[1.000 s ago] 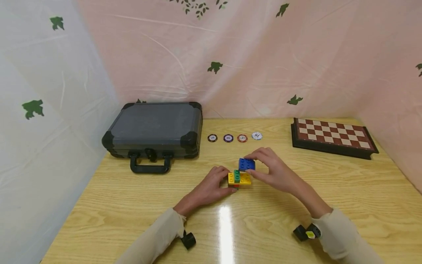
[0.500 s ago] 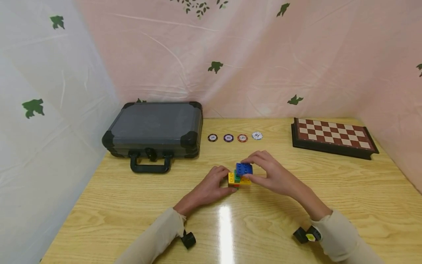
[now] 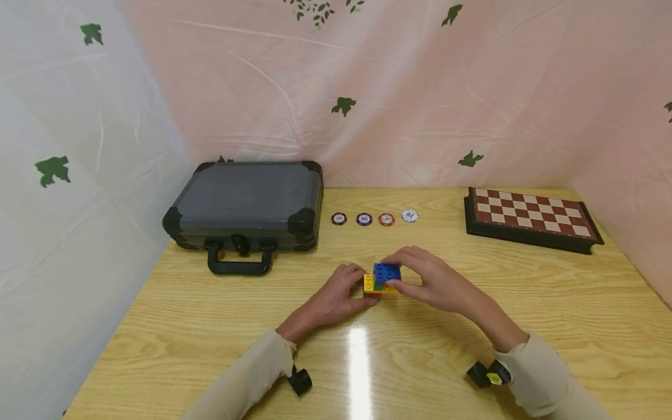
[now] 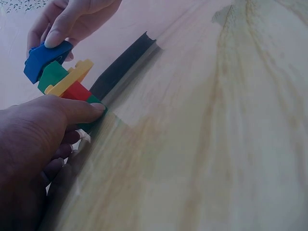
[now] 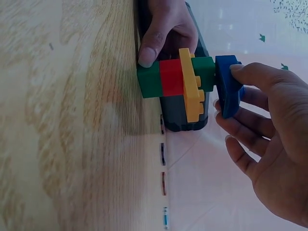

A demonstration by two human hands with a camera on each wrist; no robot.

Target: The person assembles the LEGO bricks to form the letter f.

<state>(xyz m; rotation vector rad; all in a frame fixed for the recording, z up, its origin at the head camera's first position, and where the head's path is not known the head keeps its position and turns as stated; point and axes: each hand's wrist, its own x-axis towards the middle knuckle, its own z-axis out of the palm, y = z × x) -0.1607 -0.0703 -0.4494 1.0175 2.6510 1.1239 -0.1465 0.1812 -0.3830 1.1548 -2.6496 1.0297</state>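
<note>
Wooden table [image 3: 472, 303]: right hand [image 3: 441, 283] pinches blue brick [image 3: 387, 271] onto stack [image 3: 375, 286], left hand [image 3: 331, 300] gripping its base.

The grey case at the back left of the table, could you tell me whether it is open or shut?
Shut. The grey case lies flat on the table with its lid down all round and its handle towards the person.

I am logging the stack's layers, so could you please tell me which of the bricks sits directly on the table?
The lower green brick, at the stack's base under the red brick; the left hand steadies it. The other green brick sits above the yellow plate.
</note>
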